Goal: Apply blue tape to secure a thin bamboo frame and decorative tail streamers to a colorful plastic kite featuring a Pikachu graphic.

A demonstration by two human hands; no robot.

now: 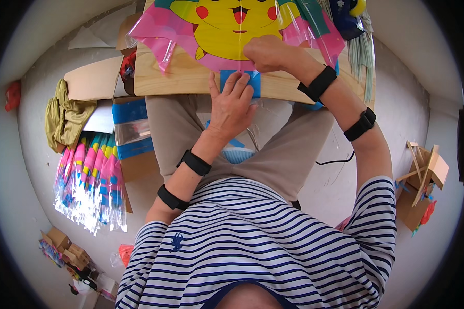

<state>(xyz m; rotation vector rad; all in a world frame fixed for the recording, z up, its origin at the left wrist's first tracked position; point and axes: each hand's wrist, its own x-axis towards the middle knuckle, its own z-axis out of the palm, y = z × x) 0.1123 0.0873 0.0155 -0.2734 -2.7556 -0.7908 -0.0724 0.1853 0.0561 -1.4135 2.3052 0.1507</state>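
A plastic kite (219,36) with a yellow cartoon figure on pink and green lies spread on the wooden table (185,82). A thin pale line runs down its middle. My right hand (267,53) is closed in a fist on the lower part of the figure, beside that line. What its fingers hold, if anything, is hidden. My left hand (232,105) reaches over the table's near edge, its fingers stretched out and lying on a blue patch (254,85) at the kite's bottom tip.
Thin pale rods (360,67) hang over the table's right side, near a dark blue object (345,18) with a yellow part. At left, several folded kites in clear bags (90,180) hang beside an olive cloth (67,116). Wooden scraps (423,170) lie right.
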